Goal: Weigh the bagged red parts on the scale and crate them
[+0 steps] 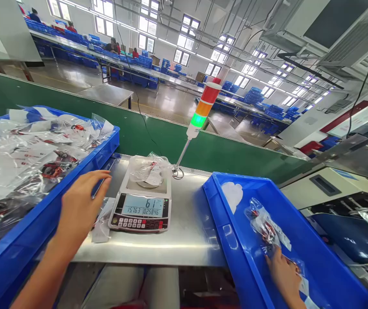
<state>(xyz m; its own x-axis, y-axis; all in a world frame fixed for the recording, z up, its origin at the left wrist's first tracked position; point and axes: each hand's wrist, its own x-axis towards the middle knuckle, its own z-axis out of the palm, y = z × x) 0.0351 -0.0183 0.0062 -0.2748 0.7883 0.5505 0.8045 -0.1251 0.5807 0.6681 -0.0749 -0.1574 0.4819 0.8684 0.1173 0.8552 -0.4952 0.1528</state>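
The left hand [80, 206] is open, with its fingers [98, 182] loosely curved and grasping nothing visible. It sits above the stainless steel bench [177, 246], just beside the rim of a blue plastic crate [16, 240]. That crate is heaped with clear plastic bags [35, 148] holding paper slips and dark and red items, and the crate's far end is cut off by the frame. The glare and overlapping film make the bagged items hard to identify.

The right hand [285, 277] lies inside a second blue crate [225, 189], low in the view and partly cut off. Its fingers [272, 257] touch a small clear bag [264, 225] with red and dark contents and a white slip. The bag hides enough of them that I cannot tell whether they are clenched on it or only resting against it.

Between the crates, a digital weighing scale [140, 219] stands on the bench with another clear bag [148, 169] on its pan. The display's large figure reads 61, though the smaller digits are harder to make out. A loose clear sleeve [101, 223] lies between the left hand and the scale. Behind the scale rises a red, amber and green stack light [203, 107], with its green section lit. Far off, people [111, 45] sit at long benches stacked with blue crates.
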